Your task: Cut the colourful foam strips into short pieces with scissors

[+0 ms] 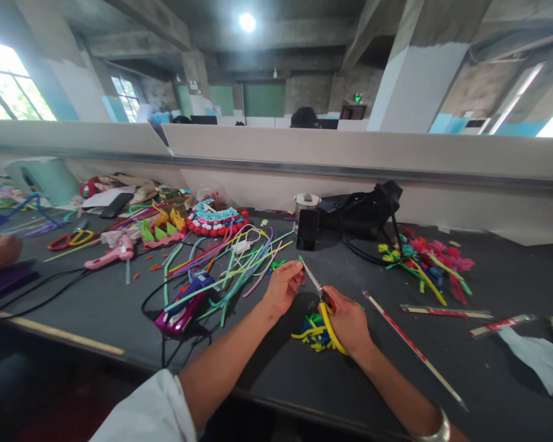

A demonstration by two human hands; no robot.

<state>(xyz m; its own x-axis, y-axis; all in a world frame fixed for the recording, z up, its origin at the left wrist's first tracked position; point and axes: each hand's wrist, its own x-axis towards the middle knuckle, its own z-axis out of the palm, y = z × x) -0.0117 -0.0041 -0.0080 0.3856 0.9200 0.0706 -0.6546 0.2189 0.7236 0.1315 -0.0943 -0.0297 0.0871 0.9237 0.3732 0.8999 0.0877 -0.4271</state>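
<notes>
My right hand (350, 319) is wrapped round a pair of yellow-handled scissors (330, 328), whose blades point up and to the left. My left hand (283, 285) is closed in a pinch on a small green piece (300, 259), right by the blade tips. Whether the blades touch the piece cannot be made out. Below the scissors lies a pile of short yellow, green and blue cut pieces (317, 333) on the dark table (267, 368).
Pipe cleaners (239, 276), a pink glue gun (115, 253) and a purple device (184, 310) with cords lie left. A phone (308, 230) stands ahead, near a black bag (366, 212). Wrapped sticks (415, 350) lie right. Another person's hand (0, 252) shows far left.
</notes>
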